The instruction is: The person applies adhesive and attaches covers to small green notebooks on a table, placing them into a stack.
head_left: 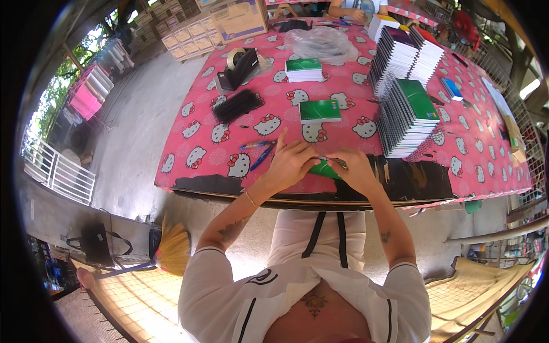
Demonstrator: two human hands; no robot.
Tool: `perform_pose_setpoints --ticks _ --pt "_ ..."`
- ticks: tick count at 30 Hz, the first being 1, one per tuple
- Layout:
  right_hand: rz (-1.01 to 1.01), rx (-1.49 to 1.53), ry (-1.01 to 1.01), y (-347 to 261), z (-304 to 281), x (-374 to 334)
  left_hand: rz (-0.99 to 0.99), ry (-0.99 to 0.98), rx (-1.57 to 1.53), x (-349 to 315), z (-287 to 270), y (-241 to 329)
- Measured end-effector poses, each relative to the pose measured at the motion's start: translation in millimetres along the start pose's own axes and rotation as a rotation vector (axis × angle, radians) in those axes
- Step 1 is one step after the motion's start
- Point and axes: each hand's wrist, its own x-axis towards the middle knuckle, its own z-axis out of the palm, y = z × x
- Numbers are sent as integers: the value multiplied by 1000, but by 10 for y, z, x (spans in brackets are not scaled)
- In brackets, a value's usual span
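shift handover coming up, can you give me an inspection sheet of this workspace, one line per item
surface: pink patterned cover, worn or torn along the near edge, dark patches showing
job's things: green booklet at the near edge, partly hidden; two small green-topped stacks beyond it; tall stacks of spiral-bound notebooks to the right
clutter: blue-handled tool, black bristly bundle, tape dispenser, crumpled clear plastic
hands: left hand and right hand at the green booklet, fingers bent; exact grip unclear
cables: nothing seen
surroundings: cartons, broom, another person across the table
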Motion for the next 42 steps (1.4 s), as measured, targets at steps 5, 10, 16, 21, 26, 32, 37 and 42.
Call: perform_pose_setpoints --ticks 5,10,16,21,26,32,37,42 --pt "139 623 110 183 122 -262 -1 -51 -32 -4 33 17" --pt "264 656 25 383 339 -340 -34 -117 228 51 147 219" --pt "218 532 78 289 357 -351 -151 -97 234 -314 278 510" --pt "295 623 60 222 316 -374 -254 -680 128 228 -161 308" --pt "222 565 109 201 386 -347 -119 -329 229 -68 115 351" --pt "230 564 104 259 426 -360 -132 -114 271 -159 338 465" --pt "75 527 96 173 345 -337 -110 -135 268 -332 277 535" --pt "218 499 83 270 375 -377 -152 -435 105 187 -258 484"
